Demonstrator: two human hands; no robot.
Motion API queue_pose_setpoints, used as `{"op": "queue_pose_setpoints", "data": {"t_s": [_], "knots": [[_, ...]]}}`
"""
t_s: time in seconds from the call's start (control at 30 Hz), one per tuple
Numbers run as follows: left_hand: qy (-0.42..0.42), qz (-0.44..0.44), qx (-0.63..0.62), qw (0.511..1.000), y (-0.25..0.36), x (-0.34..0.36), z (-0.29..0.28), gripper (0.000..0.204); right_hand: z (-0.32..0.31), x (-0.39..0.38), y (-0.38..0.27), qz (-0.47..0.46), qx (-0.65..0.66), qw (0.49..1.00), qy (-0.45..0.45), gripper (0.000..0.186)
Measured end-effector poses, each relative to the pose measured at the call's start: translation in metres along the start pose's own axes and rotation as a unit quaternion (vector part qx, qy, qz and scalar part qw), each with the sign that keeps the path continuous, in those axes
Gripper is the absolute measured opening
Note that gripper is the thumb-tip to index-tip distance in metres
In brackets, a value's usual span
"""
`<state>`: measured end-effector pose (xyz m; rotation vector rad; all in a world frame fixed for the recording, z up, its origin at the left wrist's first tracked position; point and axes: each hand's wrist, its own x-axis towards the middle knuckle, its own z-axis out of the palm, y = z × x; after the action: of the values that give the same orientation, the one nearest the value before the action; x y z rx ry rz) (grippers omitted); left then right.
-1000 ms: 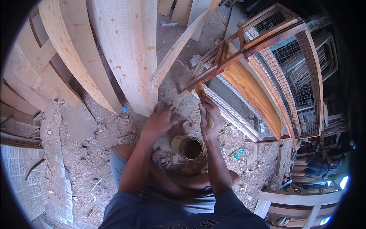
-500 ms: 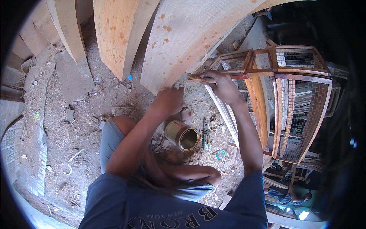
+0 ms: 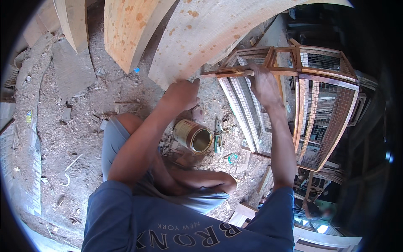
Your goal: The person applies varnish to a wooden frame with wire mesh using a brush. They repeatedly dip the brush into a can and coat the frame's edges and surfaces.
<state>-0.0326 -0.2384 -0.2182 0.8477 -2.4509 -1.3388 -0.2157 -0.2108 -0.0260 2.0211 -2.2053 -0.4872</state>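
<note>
My right hand is closed around a brush with a pale handle. The brush lies against the reddish-brown bar of a wooden frame fitted with wire mesh. My left hand is curled in front of the bar's near left end, with its fingers bent out of sight; whatever it grips is hidden. An opened tin with a brown and cream label sits tilted on the ground before my crossed legs, its inside dark.
Long pale boards with brown spots lean across the top. Pliers and a green loop lie beside the tin on the chip-strewn ground. At the lower right, another person is partly visible.
My right hand has slid to the right along the bar with the brush. My left hand remains curled near the bar's end, and the whole view has shifted slightly.
</note>
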Motion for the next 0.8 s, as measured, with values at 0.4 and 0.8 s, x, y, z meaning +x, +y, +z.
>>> {"op": "queue_pose_setpoints", "data": {"t_s": [0.4,0.8], "knots": [[-0.002,0.011,0.008,1.000,-0.006,0.002,0.007,0.044,0.059,-0.010,-0.051,-0.133,-0.271,0.950,0.085,0.015],[-0.020,0.031,-0.004,0.999,-0.014,0.000,0.015,0.040,0.148,0.028,-0.035,-0.167,0.030,0.984,-0.043,0.022]]}}
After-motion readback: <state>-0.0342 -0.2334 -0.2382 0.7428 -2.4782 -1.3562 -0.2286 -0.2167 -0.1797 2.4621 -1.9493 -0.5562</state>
